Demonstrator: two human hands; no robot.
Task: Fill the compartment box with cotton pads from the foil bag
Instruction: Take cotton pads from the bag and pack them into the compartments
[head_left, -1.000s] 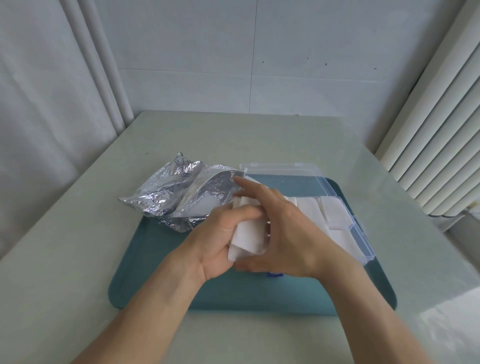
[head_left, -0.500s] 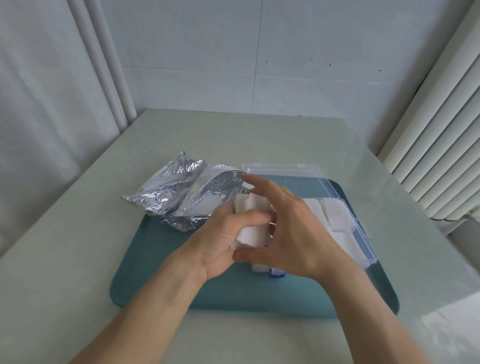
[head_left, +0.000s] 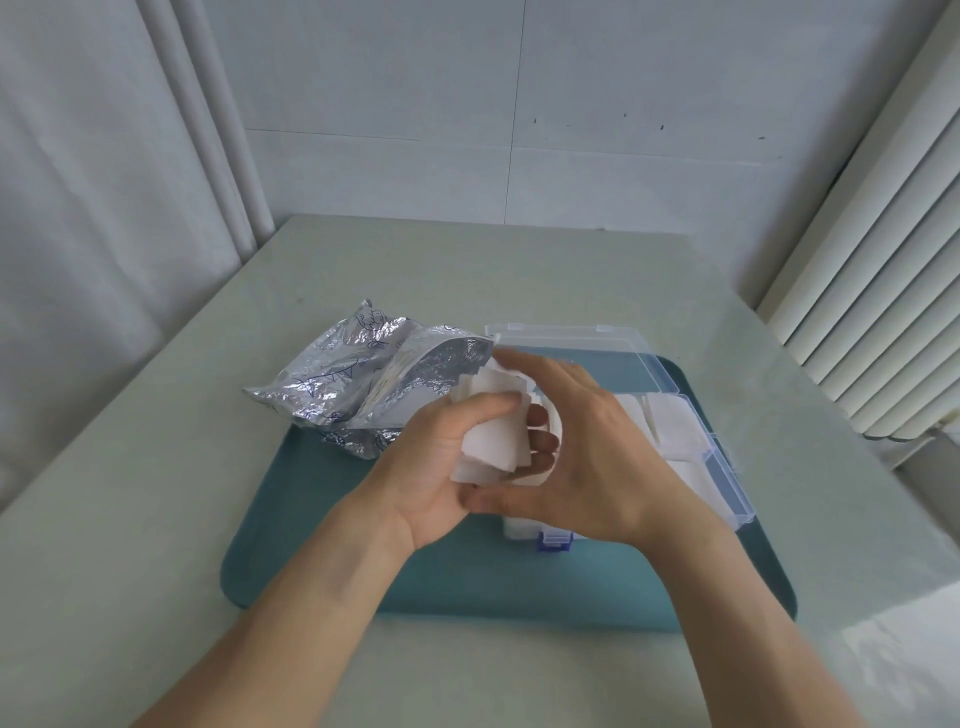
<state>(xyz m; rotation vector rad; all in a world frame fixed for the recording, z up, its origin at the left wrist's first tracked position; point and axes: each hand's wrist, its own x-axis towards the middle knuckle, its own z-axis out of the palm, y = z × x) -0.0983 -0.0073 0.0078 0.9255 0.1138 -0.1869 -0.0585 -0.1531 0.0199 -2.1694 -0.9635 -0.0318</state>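
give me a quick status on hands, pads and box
Left hand and right hand both hold a stack of cotton pads above the tray. Compartment box open, partly filled. Foil bag lies left, nothing blocking.

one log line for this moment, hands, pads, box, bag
left hand: holds pad stack | right hand: cups same stack | compartment box: open, partly filled | foil bag: lying open on tray

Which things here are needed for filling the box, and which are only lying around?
Needed: foil bag, cotton pads held in both hands (left, right), compartment box.
Only around: teal tray, table, curtain.
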